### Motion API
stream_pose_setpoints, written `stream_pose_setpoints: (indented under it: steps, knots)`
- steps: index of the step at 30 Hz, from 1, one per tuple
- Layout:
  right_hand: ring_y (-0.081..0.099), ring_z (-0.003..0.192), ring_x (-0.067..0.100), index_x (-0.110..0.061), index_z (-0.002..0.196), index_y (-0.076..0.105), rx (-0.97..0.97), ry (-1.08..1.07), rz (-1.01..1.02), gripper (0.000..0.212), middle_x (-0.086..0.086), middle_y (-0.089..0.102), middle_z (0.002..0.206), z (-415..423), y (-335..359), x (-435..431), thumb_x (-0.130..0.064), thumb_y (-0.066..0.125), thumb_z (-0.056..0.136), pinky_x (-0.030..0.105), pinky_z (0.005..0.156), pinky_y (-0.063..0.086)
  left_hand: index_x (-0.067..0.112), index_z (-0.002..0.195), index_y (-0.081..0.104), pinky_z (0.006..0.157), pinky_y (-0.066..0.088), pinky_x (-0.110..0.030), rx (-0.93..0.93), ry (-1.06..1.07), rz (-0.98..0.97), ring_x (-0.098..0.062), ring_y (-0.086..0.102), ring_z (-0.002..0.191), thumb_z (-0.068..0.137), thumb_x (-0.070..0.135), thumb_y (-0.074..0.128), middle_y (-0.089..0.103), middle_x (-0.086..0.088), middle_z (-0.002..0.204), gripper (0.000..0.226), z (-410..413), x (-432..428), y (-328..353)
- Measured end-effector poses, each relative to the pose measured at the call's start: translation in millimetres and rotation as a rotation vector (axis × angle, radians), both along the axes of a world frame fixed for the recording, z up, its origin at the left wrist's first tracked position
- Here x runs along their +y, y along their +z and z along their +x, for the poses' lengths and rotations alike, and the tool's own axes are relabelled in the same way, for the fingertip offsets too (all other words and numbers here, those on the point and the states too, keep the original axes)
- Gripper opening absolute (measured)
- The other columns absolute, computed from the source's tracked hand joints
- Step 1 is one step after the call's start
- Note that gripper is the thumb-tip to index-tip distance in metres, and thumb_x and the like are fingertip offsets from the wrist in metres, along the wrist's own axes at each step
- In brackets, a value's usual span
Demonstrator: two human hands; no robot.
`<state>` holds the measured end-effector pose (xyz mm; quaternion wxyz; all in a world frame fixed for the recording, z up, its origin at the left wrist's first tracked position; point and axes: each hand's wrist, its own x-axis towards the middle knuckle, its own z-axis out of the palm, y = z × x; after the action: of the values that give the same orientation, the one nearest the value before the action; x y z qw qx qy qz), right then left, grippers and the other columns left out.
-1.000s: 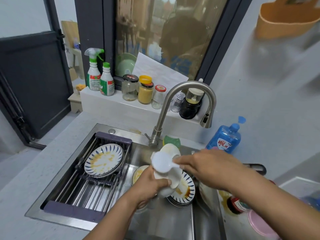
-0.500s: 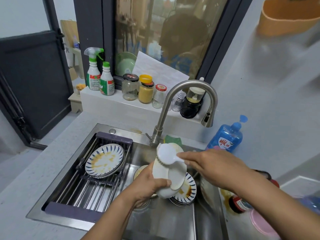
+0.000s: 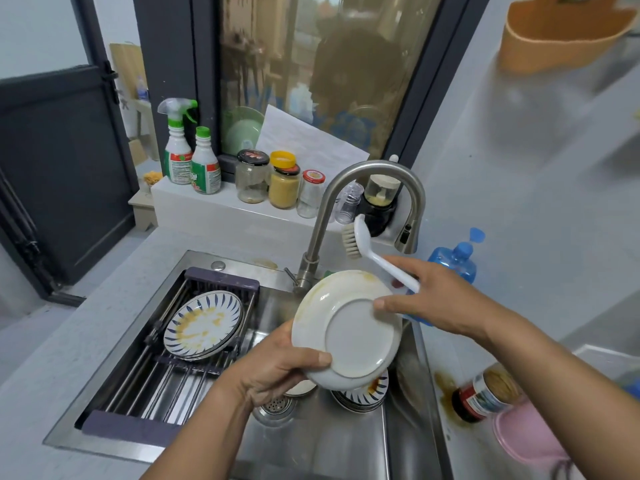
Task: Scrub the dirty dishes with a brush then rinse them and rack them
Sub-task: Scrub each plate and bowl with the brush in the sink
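My left hand [image 3: 277, 370] grips a white plate [image 3: 349, 332] by its lower left rim, tilted with its underside toward me, yellow smears along its upper edge. My right hand [image 3: 433, 296] holds the white brush [image 3: 360, 240] by its handle, bristle head raised above the plate beside the faucet, and its fingertips touch the plate's right side. A stained blue-striped plate [image 3: 202, 325] lies on the rack [image 3: 166, 368] over the sink's left part. More striped plates [image 3: 363, 393] are stacked in the sink [image 3: 322, 441] under the held plate.
The steel faucet [image 3: 346, 202] arches over the sink. Blue soap bottle [image 3: 457, 261] stands at the right. A tipped jar [image 3: 485, 396] and a pink cup [image 3: 526, 434] lie on the right counter. Spray bottles [image 3: 178, 147] and jars [image 3: 284, 185] line the ledge.
The brush lifted off the plate and now points up beside the faucet. The plate has turned so its flat underside faces me, and my right fingertips moved onto its edge.
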<state>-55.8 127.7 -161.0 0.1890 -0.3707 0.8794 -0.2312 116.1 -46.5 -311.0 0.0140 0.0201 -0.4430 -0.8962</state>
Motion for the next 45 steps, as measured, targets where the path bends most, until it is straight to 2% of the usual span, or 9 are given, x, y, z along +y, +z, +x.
stream_pose_setpoints:
  steps: [6, 15, 21, 26, 30, 34, 37, 40, 45]
  knots:
    - [0.072, 0.102, 0.012, -0.048, 0.127, 0.062, -0.262, 0.096, -0.082, 0.064, -0.009, 0.075, 0.109, 5, 0, -5, -0.027, 0.091, 0.074, 0.043, 0.099, 0.056, 0.007, 0.131, 0.065, 0.103, 0.052, -0.048, -0.006, -0.005, -0.015, -0.037, 0.06, 0.126, 0.077, -0.011, 0.074, 0.061, -0.026, 0.137, 0.058, 5, -2, 9]
    - [0.059, 0.107, 0.005, -0.061, 0.138, 0.047, 0.142, 0.294, 0.165, 0.075, -0.018, 0.064, 0.12, 26, 8, -26, -0.035, 0.086, 0.079, 0.03, 0.096, 0.049, 0.01, 0.119, 0.07, 0.095, 0.058, -0.04, -0.147, 0.12, -0.549, -0.027, 0.072, 0.107, 0.073, -0.005, 0.081, 0.076, -0.011, 0.113, 0.049, -12, -3, 47]
    - [0.057, 0.119, 0.006, -0.063, 0.14, 0.042, 0.423, 0.363, 0.265, 0.056, -0.024, 0.06, 0.132, 32, 46, -8, -0.075, 0.023, 0.089, 0.037, 0.097, 0.05, 0.018, 0.112, 0.071, 0.09, 0.058, -0.045, -0.288, 0.397, -0.512, -0.024, 0.071, 0.097, 0.057, 0.014, 0.081, 0.078, -0.004, 0.103, 0.056, -10, -3, 23]
    - [0.059, 0.108, 0.01, -0.064, 0.143, 0.037, 0.655, 0.484, 0.412, 0.039, -0.017, 0.063, 0.116, 57, 44, -14, -0.059, 0.032, 0.104, 0.034, 0.078, 0.052, 0.015, 0.109, 0.069, 0.089, 0.058, -0.042, -0.289, 0.446, -0.436, -0.025, 0.071, 0.098, 0.056, 0.009, 0.079, 0.078, -0.005, 0.099, 0.054, -13, 4, 22]
    - [0.056, 0.088, -0.006, -0.061, 0.137, 0.048, 0.475, 0.28, 0.317, 0.035, -0.033, 0.066, 0.111, 24, 39, -2, -0.052, 0.041, 0.104, 0.021, 0.075, 0.049, 0.015, 0.122, 0.065, 0.093, 0.059, -0.05, -0.291, 0.531, -0.248, -0.031, 0.071, 0.105, 0.056, 0.01, 0.082, 0.076, -0.01, 0.109, 0.068, -9, 7, 18]
    - [0.049, 0.064, -0.023, -0.048, 0.138, 0.056, 0.348, 0.218, 0.272, 0.035, -0.054, 0.046, 0.064, 14, 35, 9, -0.039, 0.047, 0.105, 0.009, 0.058, 0.039, 0.016, 0.12, 0.065, 0.088, 0.061, -0.045, -0.277, 0.57, -0.249, -0.028, 0.071, 0.103, 0.059, 0.008, 0.083, 0.076, -0.009, 0.109, 0.064, -7, 7, 18]
    - [0.058, 0.097, -0.015, -0.056, 0.137, 0.052, 0.392, 0.322, 0.285, 0.034, -0.048, 0.06, 0.103, 40, 42, -3, -0.048, 0.045, 0.104, 0.011, 0.077, 0.046, 0.019, 0.116, 0.066, 0.074, 0.057, -0.025, -0.243, 0.506, -0.428, -0.017, 0.071, 0.098, 0.074, -0.006, 0.08, 0.077, -0.001, 0.104, 0.051, -6, 12, 18]
    - [0.055, 0.12, 0.005, -0.058, 0.139, 0.048, 0.443, 0.409, 0.39, 0.035, -0.03, 0.059, 0.135, 58, 44, -17, -0.052, 0.042, 0.105, 0.035, 0.096, 0.05, 0.02, 0.103, 0.068, 0.065, 0.052, -0.016, -0.228, 0.475, -0.558, -0.001, 0.069, 0.077, 0.079, -0.016, 0.069, 0.077, 0.011, 0.084, 0.044, -2, 18, 19]
    - [0.053, 0.066, -0.01, -0.051, 0.132, 0.061, 0.324, 0.2, 0.326, 0.031, -0.038, 0.057, 0.067, 15, 45, 5, -0.041, 0.05, 0.105, 0.016, 0.061, 0.037, 0.025, 0.105, 0.068, 0.054, 0.052, -0.016, -0.204, 0.527, -0.51, -0.007, 0.068, 0.076, 0.076, -0.011, 0.074, 0.074, 0.006, 0.086, 0.046, 5, 17, 20]
